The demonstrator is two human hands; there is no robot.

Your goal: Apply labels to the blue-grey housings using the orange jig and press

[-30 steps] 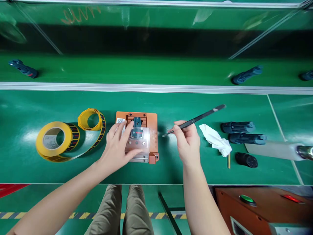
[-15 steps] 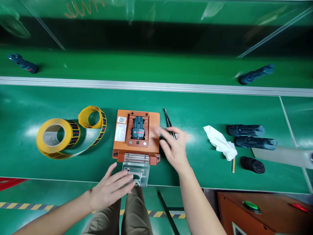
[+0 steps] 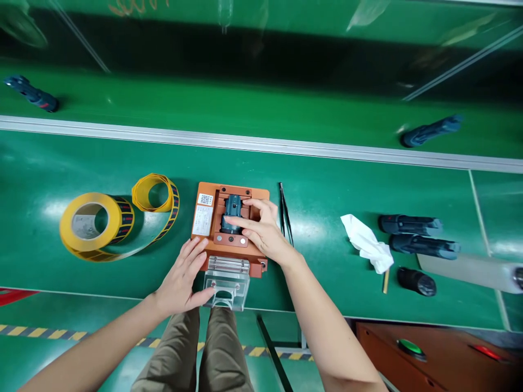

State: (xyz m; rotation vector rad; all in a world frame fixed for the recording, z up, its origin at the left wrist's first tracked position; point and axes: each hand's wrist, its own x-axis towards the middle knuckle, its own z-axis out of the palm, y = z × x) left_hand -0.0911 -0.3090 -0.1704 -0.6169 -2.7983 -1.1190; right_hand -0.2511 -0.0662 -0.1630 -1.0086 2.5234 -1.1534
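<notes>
green bench [image 3: 335, 196] bears an orange fixture [image 3: 217, 249], clear cover [image 3: 227, 279] now swung back, battery [image 3: 233, 206] reachable within. right hand [image 3: 267, 230], half-curled, touches it, grip unclear; left hand [image 3: 182, 282], spread, grasps nothing.

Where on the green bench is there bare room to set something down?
Bare: between the tweezers and white wipe; behind the orange fixture, up to the metal rail. Crowded: around the label roll and dark blue housings.

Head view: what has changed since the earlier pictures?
The clear cover has swung off the blue part, toward the person. The right hand has let go of the tweezers, now right of the orange block, and moved left onto the blue part. The left hand is at the block's near-left corner. The label roll and cloth stayed.
</notes>
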